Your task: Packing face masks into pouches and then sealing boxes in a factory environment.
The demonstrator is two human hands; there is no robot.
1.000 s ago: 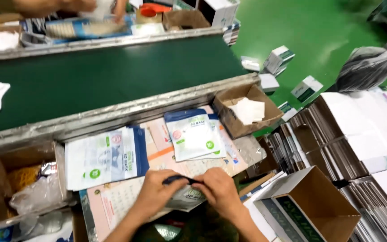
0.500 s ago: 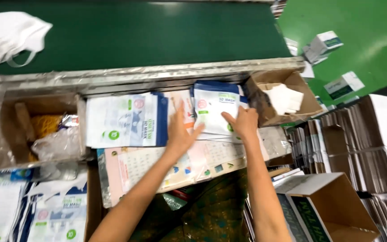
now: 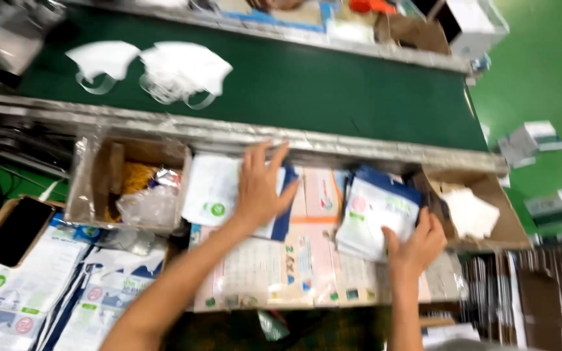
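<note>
White pouch stack (image 3: 219, 188) under flat, spread left hand (image 3: 260, 185); right hand (image 3: 416, 244) fingers gripping second stack (image 3: 375, 218).

Masks (image 3: 164, 68) on belt (image 3: 333, 84), pouches (image 3: 375, 214) below.

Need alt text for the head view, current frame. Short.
Seen from above, the left hand lies flat on a stack of white and blue pouches while the right hand grips the edge of a second stack of pouches, both on a worktop beside a green conveyor belt carrying white face masks. Open cardboard boxes flank the pouches.
</note>
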